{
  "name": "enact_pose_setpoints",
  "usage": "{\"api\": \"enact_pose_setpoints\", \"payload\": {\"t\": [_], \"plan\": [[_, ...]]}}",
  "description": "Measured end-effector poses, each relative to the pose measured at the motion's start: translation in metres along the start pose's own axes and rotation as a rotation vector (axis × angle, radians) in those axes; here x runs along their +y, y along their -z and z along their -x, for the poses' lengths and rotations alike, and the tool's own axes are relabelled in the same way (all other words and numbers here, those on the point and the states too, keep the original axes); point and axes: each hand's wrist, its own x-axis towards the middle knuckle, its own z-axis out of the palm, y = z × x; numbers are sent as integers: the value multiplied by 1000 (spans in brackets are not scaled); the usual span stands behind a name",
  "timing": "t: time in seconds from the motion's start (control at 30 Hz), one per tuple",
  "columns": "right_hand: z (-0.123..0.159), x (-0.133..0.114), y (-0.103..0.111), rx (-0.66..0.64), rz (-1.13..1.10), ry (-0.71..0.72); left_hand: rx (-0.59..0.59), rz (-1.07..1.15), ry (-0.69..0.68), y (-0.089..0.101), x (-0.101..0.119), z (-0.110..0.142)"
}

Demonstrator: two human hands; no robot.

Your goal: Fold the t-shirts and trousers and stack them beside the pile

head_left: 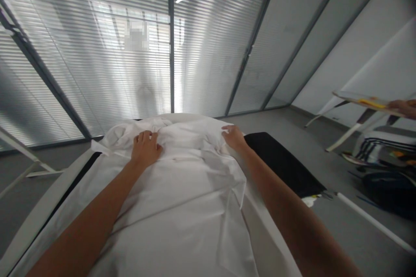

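A large white cloth (182, 194) is spread in front of me, with creases across it and a bunched heap of folds at its far end. It lies on a pale board (263, 225) with a rounded far edge. My left hand (146, 147) rests on the bunched part, palm down, fingers bent a little and thumb held apart. Near the far right edge of the cloth is my right hand (234, 135), its fingers pointing left and slightly apart, touching or just above the fabric. Whether it pinches any cloth is hard to make out.
A black flat panel (281, 162) is to the right of the board. Farther right, another person's hand (403, 107) is at a table (354, 97) with something yellow on it. Dark bags (390, 188) lie below. Glass partitions with blinds (208, 60) stand ahead.
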Motion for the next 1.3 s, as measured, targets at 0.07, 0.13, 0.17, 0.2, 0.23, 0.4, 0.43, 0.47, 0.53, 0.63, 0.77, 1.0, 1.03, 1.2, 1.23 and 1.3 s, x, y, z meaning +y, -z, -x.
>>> {"api": "enact_pose_setpoints", "payload": {"t": [0.07, 0.13, 0.17, 0.2, 0.23, 0.4, 0.43, 0.47, 0.53, 0.63, 0.77, 1.0, 1.03, 1.2, 1.23, 1.3], "plan": [[19, -3, -4, -55, 12, 78, -99, 34, -106, 17, 7, 1], [44, -6, -9, -168, 42, 273, -209, 72, -214, 35, 12, 7], [57, -8, -10, -224, 68, 390, -256, 88, -256, 42, 13, 13], [71, -9, -12, -260, 85, 472, -300, 100, -286, 48, 13, 19], [84, -10, -13, -297, 95, 539, -343, 111, -309, 52, 13, 27], [120, -10, -17, -318, 131, 600, -475, 189, -367, 59, 4, 67], [122, -9, -18, -322, 134, 601, -466, 196, -368, 59, 3, 72], [122, -8, -18, -334, 133, 606, -456, 196, -370, 59, 3, 76], [121, -8, -16, -382, 112, 621, -442, 183, -382, 61, 3, 79], [120, -8, -5, -485, 20, 616, -436, 160, -404, 65, 6, 81], [123, -10, 15, -675, -106, 537, -470, 216, -420, 77, 8, 85], [119, -2, 26, -993, -182, 469, -668, 614, -361, 129, 17, 89], [117, -1, 25, -1044, -187, 461, -729, 668, -354, 136, 20, 88], [112, -3, 28, -1348, -187, 285, -1010, 804, -376, 154, 36, 83], [111, -5, 29, -1411, -183, 223, -1047, 815, -402, 154, 37, 82], [111, -8, 31, -1497, -163, 109, -1125, 823, -425, 148, 37, 77]]}}
